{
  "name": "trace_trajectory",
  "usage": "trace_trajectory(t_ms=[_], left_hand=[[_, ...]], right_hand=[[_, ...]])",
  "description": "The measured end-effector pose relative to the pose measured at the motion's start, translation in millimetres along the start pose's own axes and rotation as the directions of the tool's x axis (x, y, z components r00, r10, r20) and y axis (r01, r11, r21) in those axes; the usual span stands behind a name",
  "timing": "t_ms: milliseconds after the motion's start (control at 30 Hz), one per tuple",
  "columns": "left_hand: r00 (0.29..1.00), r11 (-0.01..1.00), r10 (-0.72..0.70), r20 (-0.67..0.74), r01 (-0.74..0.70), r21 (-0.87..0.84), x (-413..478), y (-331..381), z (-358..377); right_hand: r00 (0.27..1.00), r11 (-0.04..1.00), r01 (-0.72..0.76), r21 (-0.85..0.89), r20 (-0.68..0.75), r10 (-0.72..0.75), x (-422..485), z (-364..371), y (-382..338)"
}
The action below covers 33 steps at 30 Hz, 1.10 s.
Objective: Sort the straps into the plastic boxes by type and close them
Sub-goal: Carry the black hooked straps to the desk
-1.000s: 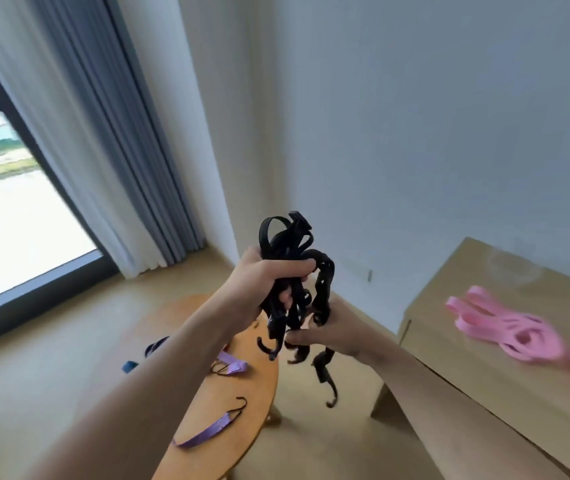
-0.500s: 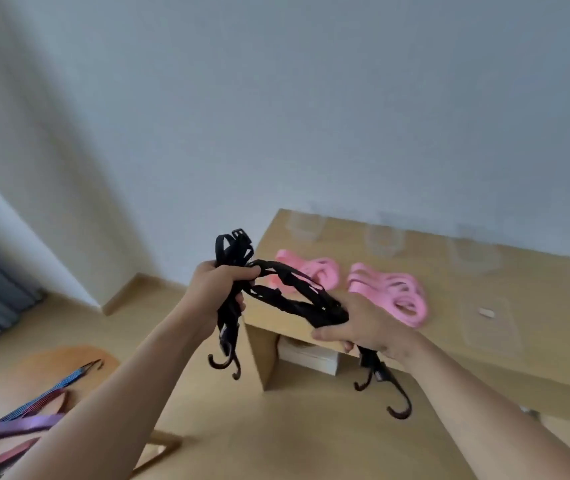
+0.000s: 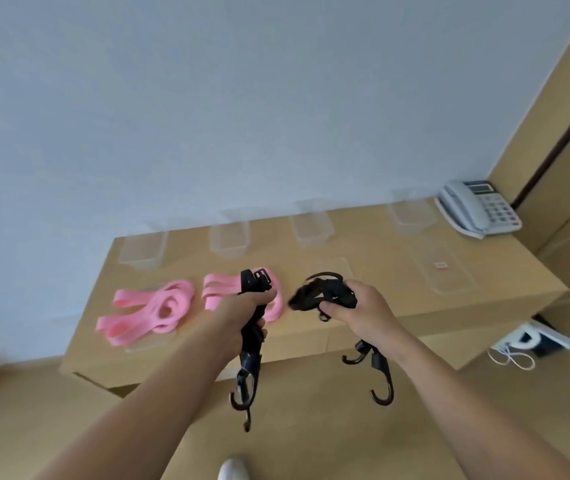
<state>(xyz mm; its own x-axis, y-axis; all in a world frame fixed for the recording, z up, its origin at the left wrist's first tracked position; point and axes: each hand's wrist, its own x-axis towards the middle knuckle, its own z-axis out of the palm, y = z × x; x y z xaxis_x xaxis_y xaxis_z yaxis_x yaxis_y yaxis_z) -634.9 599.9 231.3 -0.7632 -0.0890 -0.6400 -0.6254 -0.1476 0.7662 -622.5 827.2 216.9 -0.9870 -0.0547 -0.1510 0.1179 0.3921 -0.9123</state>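
my left hand (image 3: 242, 308) is curled tight round one black strap bundle (image 3: 252, 344), thumb over the top; its buckle end sticks up above my fist, and the rest hangs straight down below it, with the dark hooks (image 3: 242, 400) dangling in front of the table's near edge; my right hand (image 3: 359, 306) is closed on a second black bundle (image 3: 321, 296), fingers pinching a bunched loop of webbing that juts out to the left; two more hooks (image 3: 382, 393) hang below that wrist; the two hands are apart, side by side, each with its own bundle, held in the air over the front of the wooden table (image 3: 373, 247); on the table lie two heaps of pink straps, the left pink heap (image 3: 152, 310) near the front left corner and the right pink heap (image 3: 219, 289) just beside it, partly hidden behind my left fist; four clear plastic boxes stand open in a row along the back by the wall: the first box (image 3: 143, 251), the second box (image 3: 229, 237), the third box (image 3: 311, 226) and the fourth box (image 3: 411, 216); a clear lid (image 3: 441, 268) with a small red label lies flat in front of the fourth box; a grey telephone (image 3: 477, 206) sits at the back right corner; the toe of a white shoe (image 3: 231, 469) shows at the bottom edge, on the wooden floor.
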Motion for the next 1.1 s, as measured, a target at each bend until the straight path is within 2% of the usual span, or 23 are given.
trace_trajectory(t_ms=[167, 333, 467, 533, 600, 667, 733, 767, 800, 833, 867, 900, 933, 967, 1000, 1033, 1100], left_hand=[[0.993, 0.998, -0.047, 0.105, 0.044, 0.033, 30, 12, 36], [0.987, 0.994, -0.1, 0.127, 0.094, 0.046, 78, 38, 53], [0.983, 0.991, -0.134, 0.125, 0.131, 0.028, 117, 57, 58], [0.976, 0.985, -0.17, 0.134, 0.171, 0.006, 135, 64, 61], [0.969, 0.977, -0.207, 0.131, 0.212, -0.025, 152, 70, 64], [0.965, 0.969, -0.225, 0.133, 0.236, -0.071, 165, 78, 68], [0.964, 0.963, -0.222, 0.149, 0.24, -0.122, 176, 86, 72], [0.963, 0.959, -0.217, 0.158, 0.24, -0.148, 181, 90, 75], [0.963, 0.955, -0.21, 0.17, 0.24, -0.177, 185, 93, 80], [0.962, 0.949, -0.2, 0.185, 0.237, -0.208, 188, 96, 85], [0.961, 0.943, -0.187, 0.203, 0.234, -0.238, 190, 98, 92], [0.961, 0.936, -0.173, 0.217, 0.229, -0.267, 192, 100, 99], [0.961, 0.929, -0.156, 0.227, 0.221, -0.296, 193, 102, 108], [0.963, 0.922, -0.136, 0.233, 0.209, -0.326, 193, 103, 116], [0.966, 0.915, -0.109, 0.236, 0.191, -0.356, 193, 103, 125], [0.968, 0.909, -0.078, 0.24, 0.168, -0.381, 193, 103, 132], [0.969, 0.908, -0.022, 0.247, 0.123, -0.4, 191, 100, 142]], right_hand=[[0.997, 0.991, -0.014, -0.134, -0.072, 0.004, 35, -35, 12], [0.996, 0.911, 0.08, -0.405, 0.056, -0.062, 93, -48, 17], [0.978, 0.71, 0.173, -0.682, 0.203, -0.043, 156, -38, 34], [0.966, 0.538, 0.228, -0.811, 0.256, -0.022, 182, -30, 49], [0.961, 0.355, 0.245, -0.902, 0.275, 0.033, 199, -21, 63], [0.965, 0.262, 0.205, -0.943, 0.239, 0.107, 207, -15, 73], [0.972, 0.307, 0.153, -0.939, 0.199, 0.124, 207, -14, 74], [0.98, 0.407, 0.147, -0.902, 0.19, 0.066, 206, -15, 72], [0.987, 0.559, 0.15, -0.815, 0.155, -0.038, 203, -15, 69], [0.987, 0.735, 0.154, -0.66, 0.078, -0.138, 198, -11, 63], [0.987, 0.891, 0.143, -0.431, -0.009, -0.162, 192, -8, 55], [0.995, 0.985, 0.09, -0.146, -0.021, -0.094, 186, -6, 46], [0.998, 0.993, -0.015, 0.121, 0.07, 0.007, 182, -3, 38], [0.979, 0.951, -0.131, 0.28, 0.188, 0.079, 179, -1, 35], [0.952, 0.925, -0.206, 0.319, 0.284, 0.114, 178, -1, 36], [0.934, 0.933, -0.216, 0.286, 0.34, 0.112, 178, -4, 38], [0.926, 0.959, -0.194, 0.205, 0.361, 0.11, 178, -14, 44]])
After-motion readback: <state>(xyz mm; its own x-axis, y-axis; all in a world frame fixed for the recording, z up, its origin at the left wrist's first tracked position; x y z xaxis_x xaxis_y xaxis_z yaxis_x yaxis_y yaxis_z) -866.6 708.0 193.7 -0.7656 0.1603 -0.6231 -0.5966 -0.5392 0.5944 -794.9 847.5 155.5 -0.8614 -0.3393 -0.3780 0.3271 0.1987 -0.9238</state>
